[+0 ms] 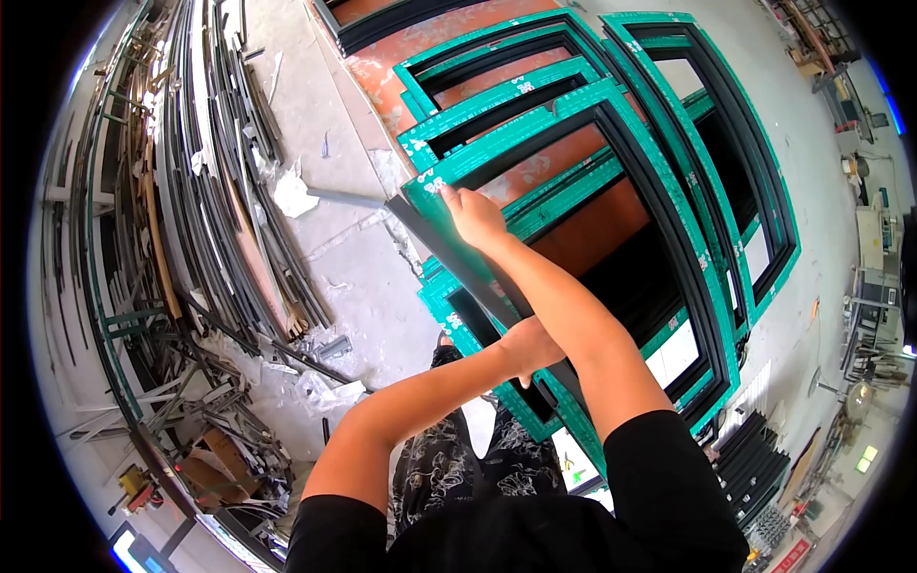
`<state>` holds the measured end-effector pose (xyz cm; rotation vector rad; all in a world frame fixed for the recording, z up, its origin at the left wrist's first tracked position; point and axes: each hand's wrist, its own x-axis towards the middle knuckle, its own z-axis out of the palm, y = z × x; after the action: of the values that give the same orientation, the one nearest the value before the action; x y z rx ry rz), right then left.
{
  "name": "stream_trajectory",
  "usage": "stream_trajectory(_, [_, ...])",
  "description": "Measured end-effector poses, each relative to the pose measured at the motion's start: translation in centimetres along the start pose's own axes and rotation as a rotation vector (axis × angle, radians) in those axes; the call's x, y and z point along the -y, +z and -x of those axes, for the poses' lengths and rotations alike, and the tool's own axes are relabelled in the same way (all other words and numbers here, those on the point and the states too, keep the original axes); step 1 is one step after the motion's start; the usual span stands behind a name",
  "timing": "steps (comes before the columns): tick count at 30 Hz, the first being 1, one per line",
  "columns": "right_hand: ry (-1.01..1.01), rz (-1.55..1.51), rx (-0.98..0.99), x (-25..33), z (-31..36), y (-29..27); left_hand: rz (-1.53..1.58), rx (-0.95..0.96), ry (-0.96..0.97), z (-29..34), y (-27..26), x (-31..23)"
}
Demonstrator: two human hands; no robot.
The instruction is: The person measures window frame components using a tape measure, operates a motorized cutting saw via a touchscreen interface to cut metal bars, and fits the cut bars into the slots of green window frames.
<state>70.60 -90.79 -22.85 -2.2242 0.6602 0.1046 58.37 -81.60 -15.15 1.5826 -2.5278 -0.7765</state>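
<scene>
Right hand point(475, 216) fingers curled, pressing dark strip point(449, 258) onto green-taped frame point(535, 143); left hand point(531, 346) clamps strip lower.

Pretty bright, even daylight all over, nothing dim. The pale concrete floor point(334, 239) looks a bit washed out, and shadows are soft, mostly just darker gaps in the pile of metal strips point(210, 191) on the left. Colours pop, especially the green-taped frames point(611, 143). Heavy fisheye: straight edges bow hard toward the rim and the corners go black. The centre is sharp, but the edges get smeary with a bluish fringe.
</scene>
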Motion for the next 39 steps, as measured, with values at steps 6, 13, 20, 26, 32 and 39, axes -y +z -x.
stream_trajectory(6, [-0.384, 0.309, -0.167, 0.0, 4.3, -9.3, 0.118, 0.023, -0.129, -2.0, 2.3, 0.6])
stream_trajectory(13, [0.028, -0.118, -0.203, -5.7, 28.3, -23.8, 0.304, 0.292, -0.325, -5.8, 0.8, 0.9])
stream_trajectory(20, [0.461, -0.233, -0.403, -11.0, 47.8, -17.4, 0.364, 0.327, -0.373, -7.5, 0.2, 0.8])
stream_trajectory(26, [0.343, -0.432, -0.525, -11.0, 45.8, -15.7, 0.160, -0.044, -0.488, -8.8, -8.7, -2.8])
stream_trajectory(32, [0.244, -0.546, -0.660, -10.9, 43.0, -19.6, 0.334, -0.652, -0.345, -13.4, -20.1, -4.2])
stream_trajectory(39, [0.181, -0.763, -0.752, -10.5, 42.2, -23.6, 1.186, -1.080, 0.052, -20.4, -28.7, -10.5])
